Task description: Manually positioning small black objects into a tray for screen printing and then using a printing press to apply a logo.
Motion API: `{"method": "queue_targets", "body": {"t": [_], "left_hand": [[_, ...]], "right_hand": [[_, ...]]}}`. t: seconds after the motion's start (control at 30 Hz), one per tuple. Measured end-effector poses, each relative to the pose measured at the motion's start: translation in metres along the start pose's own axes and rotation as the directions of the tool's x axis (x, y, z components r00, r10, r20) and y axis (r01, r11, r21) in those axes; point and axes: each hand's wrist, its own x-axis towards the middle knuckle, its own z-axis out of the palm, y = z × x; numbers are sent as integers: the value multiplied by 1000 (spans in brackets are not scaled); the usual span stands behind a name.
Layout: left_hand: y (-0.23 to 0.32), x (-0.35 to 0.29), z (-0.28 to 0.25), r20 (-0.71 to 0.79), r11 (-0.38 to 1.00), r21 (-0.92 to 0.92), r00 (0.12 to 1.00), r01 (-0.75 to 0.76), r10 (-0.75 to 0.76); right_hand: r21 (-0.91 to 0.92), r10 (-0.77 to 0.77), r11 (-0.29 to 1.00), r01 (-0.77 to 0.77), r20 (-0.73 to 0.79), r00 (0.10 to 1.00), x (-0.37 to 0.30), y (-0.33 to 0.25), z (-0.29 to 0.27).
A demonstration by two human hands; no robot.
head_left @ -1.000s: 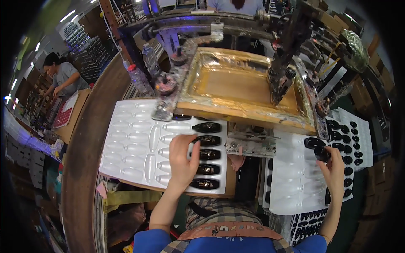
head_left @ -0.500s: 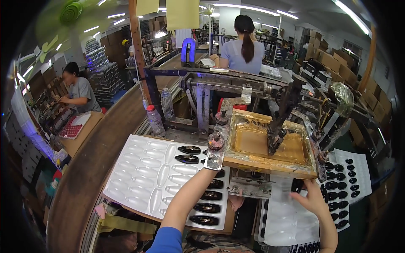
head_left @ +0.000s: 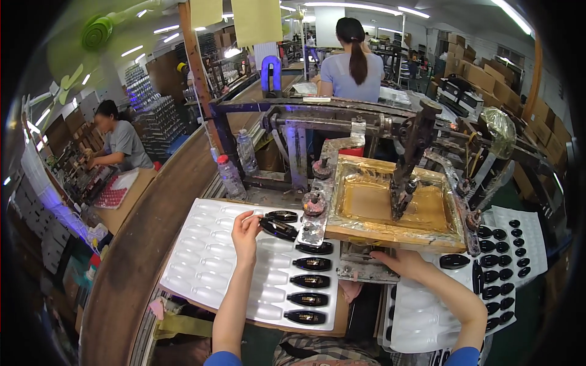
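My left hand (head_left: 245,236) pinches a glossy black bottle-shaped piece (head_left: 278,229) by one end. It hovers over the white moulded tray (head_left: 210,250), close to another black piece (head_left: 282,215) lying in the tray. Down the tray's right side runs a column of black pieces (head_left: 311,281) with gold print. My right hand (head_left: 406,263) reaches under the wooden-framed printing screen (head_left: 397,233), at the metal fixture (head_left: 360,263) below it. The frame and fixture hide its fingertips and anything in them.
A second white tray (head_left: 421,320) lies at the right with one black piece (head_left: 454,261). Further right, more sheets hold several black pieces (head_left: 491,261). A red-capped bottle (head_left: 229,175) stands behind the left tray. Two co-workers sit beyond the conveyor (head_left: 131,244) and the press.
My left hand has come out from beside the screen frame to the left tray with a black piece. My right hand has moved left from the right tray to the fixture.
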Motion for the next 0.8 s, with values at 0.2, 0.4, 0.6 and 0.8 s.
{"method": "queue_targets", "body": {"t": [0.2, 0.4, 0.6, 0.8], "left_hand": [[-60, -8, -47, -93, 994, 86, 994, 64, -56], [-83, -3, -54, -117, 994, 106, 993, 37, -25], [-72, -18, -52, -27, 711, 698, 990, -83, 142], [-9, -32, -10, 150, 626, 701, 929, -341, 339]], "right_hand": [[-43, 34, 998, -35, -34, 999, -23, -2, -20], [-46, 178, 980, -192, -209, 961, -64, 49, -44], [-373, 130, 898, -233, -282, 951, -106, 81, -47], [-423, 322, 823, -379, -202, 925, -117, 70, -71]]}}
